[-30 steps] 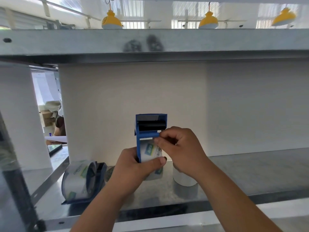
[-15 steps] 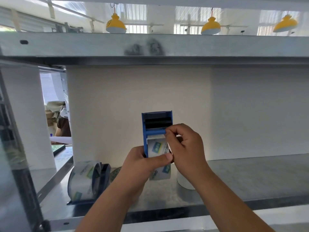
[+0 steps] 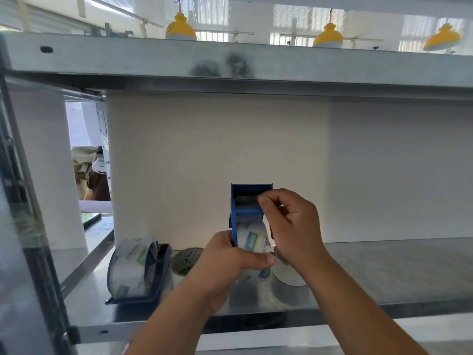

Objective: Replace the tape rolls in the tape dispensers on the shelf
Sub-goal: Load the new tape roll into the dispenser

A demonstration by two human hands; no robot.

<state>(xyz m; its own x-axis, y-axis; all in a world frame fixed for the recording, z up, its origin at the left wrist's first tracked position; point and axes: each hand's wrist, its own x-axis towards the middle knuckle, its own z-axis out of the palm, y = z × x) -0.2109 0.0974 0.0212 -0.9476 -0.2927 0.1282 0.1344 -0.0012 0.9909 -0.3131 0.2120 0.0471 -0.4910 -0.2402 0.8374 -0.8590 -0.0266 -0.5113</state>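
A blue tape dispenser (image 3: 249,190) stands upright above the metal shelf (image 3: 384,272), with a clear printed tape roll (image 3: 253,239) seated in it. My left hand (image 3: 227,262) grips the roll and the dispenser's lower body, thumb across the roll's front. My right hand (image 3: 289,224) pinches the tape's end with thumb and forefinger at the dispenser's cutter slot. A second blue dispenser (image 3: 143,272) loaded with a clear roll lies on the shelf at the left.
A dark patterned roll (image 3: 185,260) lies behind my left wrist, and a white roll (image 3: 286,276) stands under my right hand. The upper shelf beam (image 3: 230,62) runs overhead. A white panel (image 3: 217,162) closes the back. A person (image 3: 94,183) shows through the left gap.
My right hand has moved up from the roll's front to the cutter slot, drawing the tape end along. The dispenser has shifted slightly right and up with my left hand.
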